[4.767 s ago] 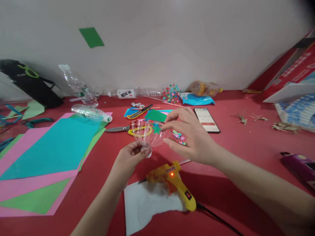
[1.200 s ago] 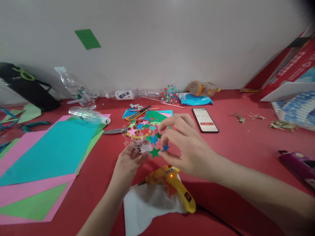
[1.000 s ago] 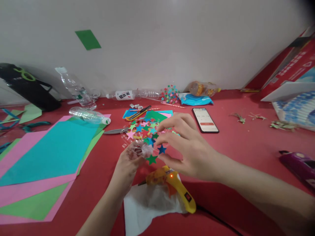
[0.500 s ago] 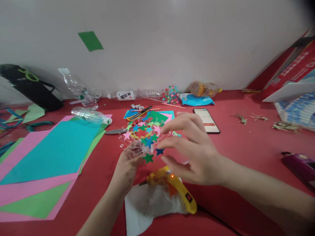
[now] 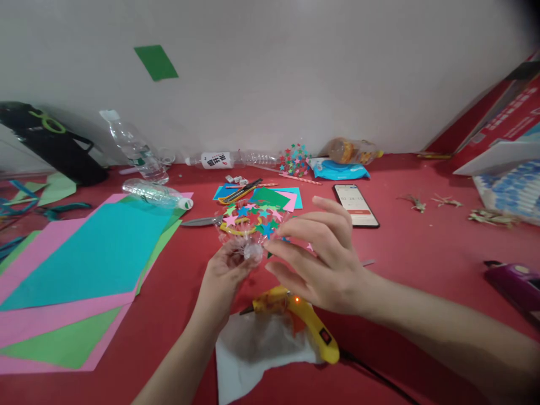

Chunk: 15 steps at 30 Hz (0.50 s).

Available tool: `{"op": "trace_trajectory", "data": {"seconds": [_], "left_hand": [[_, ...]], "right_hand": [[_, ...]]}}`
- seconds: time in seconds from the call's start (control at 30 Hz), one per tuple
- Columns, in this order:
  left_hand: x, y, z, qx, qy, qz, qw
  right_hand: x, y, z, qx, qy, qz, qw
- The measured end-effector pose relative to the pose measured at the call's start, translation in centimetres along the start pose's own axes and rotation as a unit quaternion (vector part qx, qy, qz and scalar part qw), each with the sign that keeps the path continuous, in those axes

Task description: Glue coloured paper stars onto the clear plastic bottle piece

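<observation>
My left hand point(image 5: 228, 270) is closed round the base of a clear cut plastic bottle piece point(image 5: 253, 251), its round end turned toward me. Strips fan out from it, bearing paper stars point(image 5: 266, 229) in blue, green and pink. My right hand point(image 5: 323, 259) hovers at the right side of this piece, fingers curved and apart. Its fingertips are close to the stars; whether they touch is unclear. Below both hands lies a yellow hot glue gun point(image 5: 310, 323) with an orange light lit, resting on a white cloth or tissue point(image 5: 248, 354).
Coloured paper sheets point(image 5: 93, 253) lie at the left beside a plastic bottle point(image 5: 156, 195). Scissors point(image 5: 200, 222), a box cutter point(image 5: 240, 194) and a phone point(image 5: 358, 205) lie beyond my hands. Another starred plastic piece point(image 5: 295, 160) is by the wall. A purple tool point(image 5: 512, 287) lies right.
The bottle piece has tilted in my left hand, so its round base now faces me and the front stars have turned away. My right hand stays beside it, slightly lower. The view has shifted slightly.
</observation>
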<state>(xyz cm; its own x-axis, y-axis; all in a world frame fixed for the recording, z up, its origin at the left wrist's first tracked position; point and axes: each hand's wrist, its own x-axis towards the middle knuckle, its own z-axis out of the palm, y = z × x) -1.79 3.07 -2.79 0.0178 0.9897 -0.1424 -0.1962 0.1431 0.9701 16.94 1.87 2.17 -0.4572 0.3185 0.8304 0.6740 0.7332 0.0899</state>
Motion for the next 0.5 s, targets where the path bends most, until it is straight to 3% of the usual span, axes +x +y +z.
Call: {"op": "trace_trajectory", "data": {"seconds": [0.5], "left_hand": [[-0.21,0.2,0.36,0.035,0.036,-0.004,0.999]], "right_hand": [[0.05,-0.12,0.31,0.093,-0.02,0.068,0.993]]}}
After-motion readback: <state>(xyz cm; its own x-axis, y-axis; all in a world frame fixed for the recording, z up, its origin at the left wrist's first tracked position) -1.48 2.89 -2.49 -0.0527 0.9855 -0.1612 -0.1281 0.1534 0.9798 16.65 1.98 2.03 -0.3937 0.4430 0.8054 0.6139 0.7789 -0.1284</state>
